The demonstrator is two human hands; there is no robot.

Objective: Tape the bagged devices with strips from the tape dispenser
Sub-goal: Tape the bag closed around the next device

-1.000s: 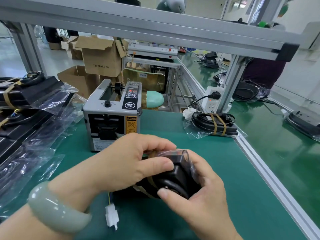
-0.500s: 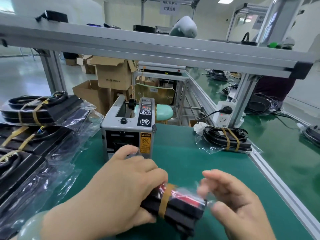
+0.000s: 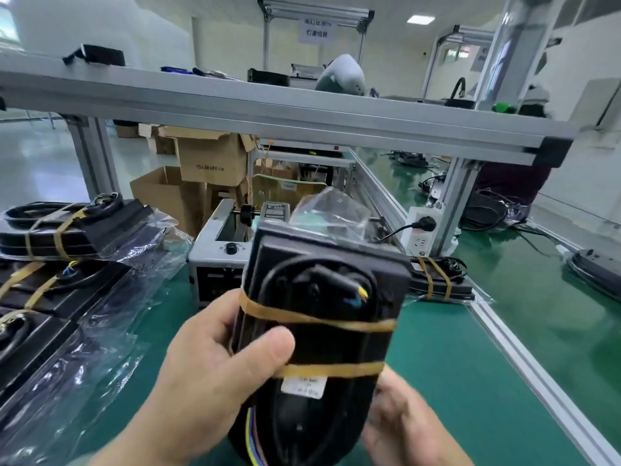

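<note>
A black bagged device (image 3: 322,317), bound by two tan tape strips, is held up on end in front of me, with its loose bag top sticking up. My left hand (image 3: 215,368) grips its left side, thumb across the front. My right hand (image 3: 403,428) is at its lower right edge, partly hidden behind it; whether it grips the device I cannot tell. The grey tape dispenser (image 3: 218,250) stands on the green mat behind the device, mostly hidden by it.
Several taped bagged devices (image 3: 67,227) are stacked at the left with loose plastic. Another taped one (image 3: 437,280) lies at the right by the aluminium frame post (image 3: 457,203) and a power strip (image 3: 420,230). Cardboard boxes (image 3: 208,159) stand beyond the bench.
The device has been lifted from low over the mat and turned upright toward me. My left hand shifted to its side; my right hand dropped to its lower edge. The view tilted up.
</note>
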